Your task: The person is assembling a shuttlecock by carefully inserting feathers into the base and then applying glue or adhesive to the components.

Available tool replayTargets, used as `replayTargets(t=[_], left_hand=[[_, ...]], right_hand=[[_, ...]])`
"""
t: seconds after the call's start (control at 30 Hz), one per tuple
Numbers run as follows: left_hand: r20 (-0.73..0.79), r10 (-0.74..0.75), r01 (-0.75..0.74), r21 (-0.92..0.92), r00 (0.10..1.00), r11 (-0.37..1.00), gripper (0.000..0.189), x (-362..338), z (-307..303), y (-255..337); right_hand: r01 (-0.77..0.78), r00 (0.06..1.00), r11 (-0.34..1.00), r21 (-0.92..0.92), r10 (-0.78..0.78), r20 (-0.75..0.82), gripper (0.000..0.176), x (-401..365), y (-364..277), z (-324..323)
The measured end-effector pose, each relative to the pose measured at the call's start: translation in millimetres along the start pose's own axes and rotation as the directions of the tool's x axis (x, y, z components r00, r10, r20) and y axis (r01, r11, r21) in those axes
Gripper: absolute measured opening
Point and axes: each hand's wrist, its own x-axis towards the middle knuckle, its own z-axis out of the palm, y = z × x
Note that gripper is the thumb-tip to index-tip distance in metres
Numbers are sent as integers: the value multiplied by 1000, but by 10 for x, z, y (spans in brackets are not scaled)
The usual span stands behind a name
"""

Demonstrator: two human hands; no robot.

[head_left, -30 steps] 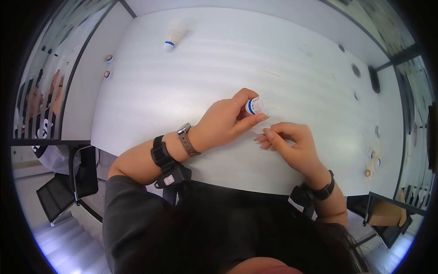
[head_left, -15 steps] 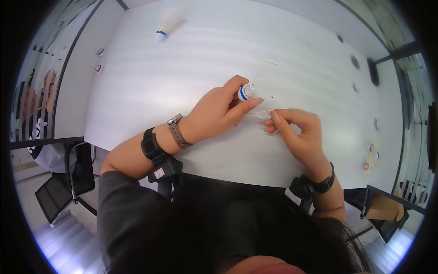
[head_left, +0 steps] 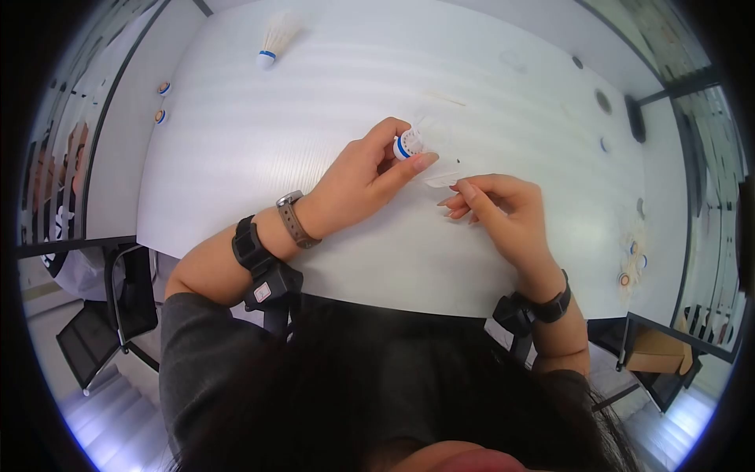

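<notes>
In the head view, my left hand [head_left: 370, 165] is closed around a shuttlecock base [head_left: 406, 145], white with a blue band. Its flat face, ringed with small holes, is turned to the right, and a few pale, thin pieces stick out of it. Just to the right, my right hand [head_left: 503, 208] pinches the end of a white feather [head_left: 442, 181] between thumb and fingertips. The feather points left toward the base and is apart from it. The other right-hand fingers are loosely curled.
A whole shuttlecock [head_left: 277, 39] lies at the back left of the white table [head_left: 330, 94]. Two small corks [head_left: 162, 102] sit by the left panel. Several corks and feathers [head_left: 633, 256] lie at the right edge. A thin stick [head_left: 447, 99] lies beyond my hands.
The feather in my right hand has turned and now shows its broad side. Both hands appear slightly farther up and left, as the whole view has shifted a little.
</notes>
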Motion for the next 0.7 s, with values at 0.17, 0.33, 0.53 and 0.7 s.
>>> replayTargets(t=[0.17,0.33,0.53,0.7], left_hand=[[53,10,-15,86,999,996,29,-11,-4,-29],[134,0,-11,85,991,996,22,-11,-17,-1],[115,4,-6,22,993,1000,36,-21,-24,40],[99,13,-9,-44,995,999,34,-17,-8,29]], right_hand=[[-145,989,984,100,142,39,27,23,-3,-9],[-190,978,966,176,169,123,29,76,96,28],[-103,993,974,200,89,78,23,70,79,9],[-27,999,984,177,21,35,21,48,72,-8]])
